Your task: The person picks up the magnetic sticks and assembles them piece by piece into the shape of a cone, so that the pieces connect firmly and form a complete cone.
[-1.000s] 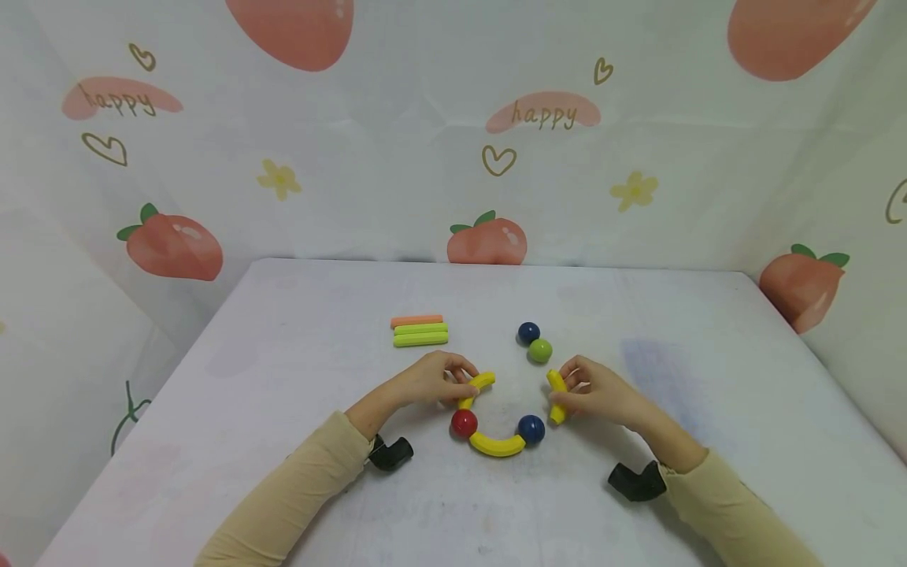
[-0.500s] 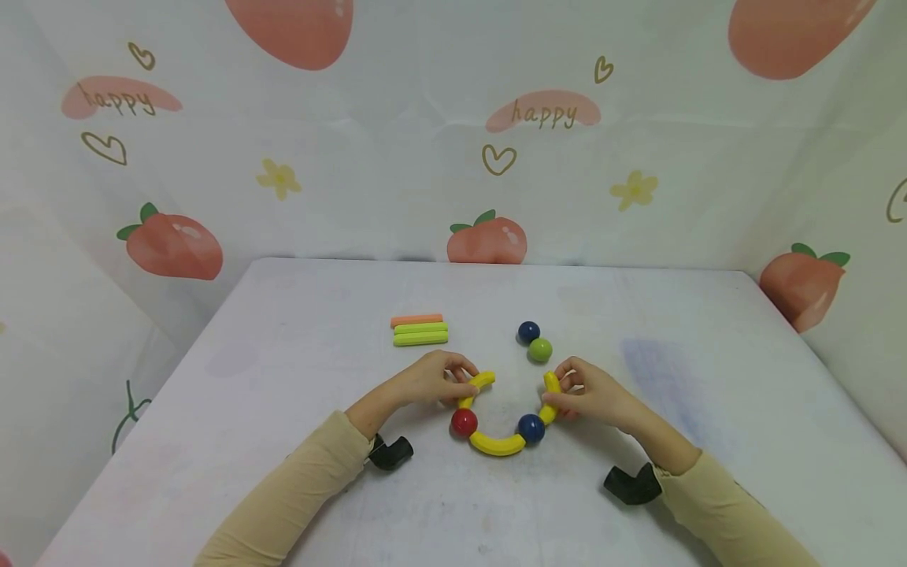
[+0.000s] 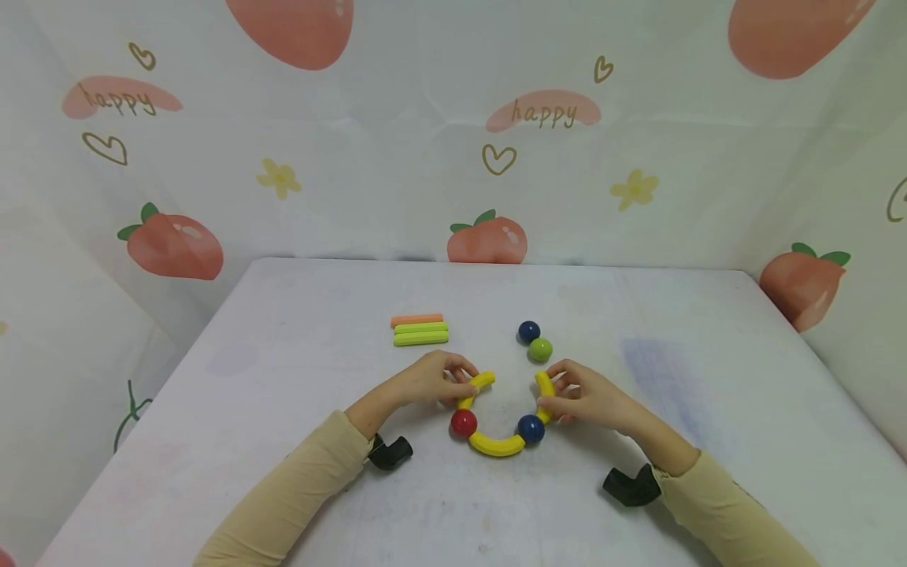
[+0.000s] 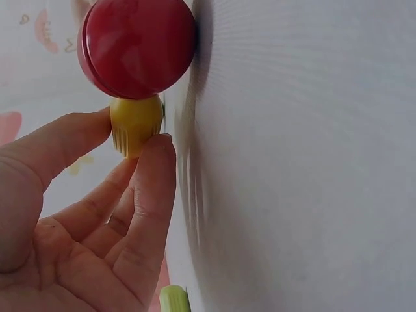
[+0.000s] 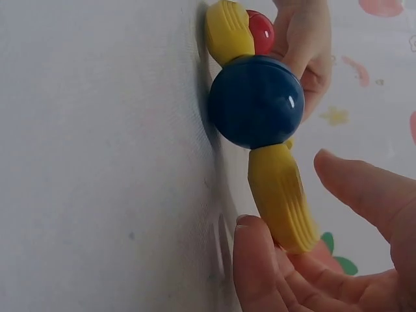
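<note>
My left hand [image 3: 438,378] pinches a yellow curved rod [image 4: 135,123] between thumb and fingertips. A red ball [image 3: 464,424] meets one end of that rod. A second yellow curved rod [image 3: 497,446] lies between the red ball and a blue ball [image 3: 531,429]. From the blue ball a third yellow curved rod [image 5: 281,195] extends, its end touching the ball. My right hand [image 3: 591,398] is at this third rod; in the right wrist view the thumb stands apart from it while the fingertips lie at its far end. Together the pieces form a U shape.
Behind the U, a dark blue ball [image 3: 528,331] and a green ball [image 3: 541,350] sit side by side. To their left lie an orange stick [image 3: 416,320] and two yellow-green sticks [image 3: 421,339]. All rest on the white table [image 3: 319,315], with a printed cloth [image 3: 397,142] hanging behind it.
My right hand has moved left, bringing the third yellow curved rod against the blue ball; the thumb now stands off the rod. The left hand has stayed in place.
</note>
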Demonstrator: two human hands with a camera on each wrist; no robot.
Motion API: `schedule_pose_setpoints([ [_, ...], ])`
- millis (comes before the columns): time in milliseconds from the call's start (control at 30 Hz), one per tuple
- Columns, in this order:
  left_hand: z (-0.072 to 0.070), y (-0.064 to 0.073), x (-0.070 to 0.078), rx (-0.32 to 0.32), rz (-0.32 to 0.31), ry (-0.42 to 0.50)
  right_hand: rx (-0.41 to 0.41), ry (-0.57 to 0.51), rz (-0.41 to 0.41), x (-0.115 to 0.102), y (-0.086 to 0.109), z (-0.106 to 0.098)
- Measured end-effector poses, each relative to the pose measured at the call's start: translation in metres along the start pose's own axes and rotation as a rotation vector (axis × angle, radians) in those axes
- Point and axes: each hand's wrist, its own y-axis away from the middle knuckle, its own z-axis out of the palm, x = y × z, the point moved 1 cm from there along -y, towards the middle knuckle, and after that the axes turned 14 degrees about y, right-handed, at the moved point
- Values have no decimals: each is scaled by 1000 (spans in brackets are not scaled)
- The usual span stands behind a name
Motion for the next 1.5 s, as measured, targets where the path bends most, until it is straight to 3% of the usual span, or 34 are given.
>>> schedule_pose_setpoints([
  [300, 0, 1, 1, -9, -2, -38, -47, 131, -37, -4, 0, 8],
  [633, 4, 1, 1, -37, -19, -58, 60, 327, -75, -18, 4, 16],
  [967, 8, 6, 4, -75, -34, -65, 76, 320, -55, -18, 3, 16],
  [1500, 8, 4, 1, -82, 27, -36, 82, 352, -96, -16, 4, 9],
])
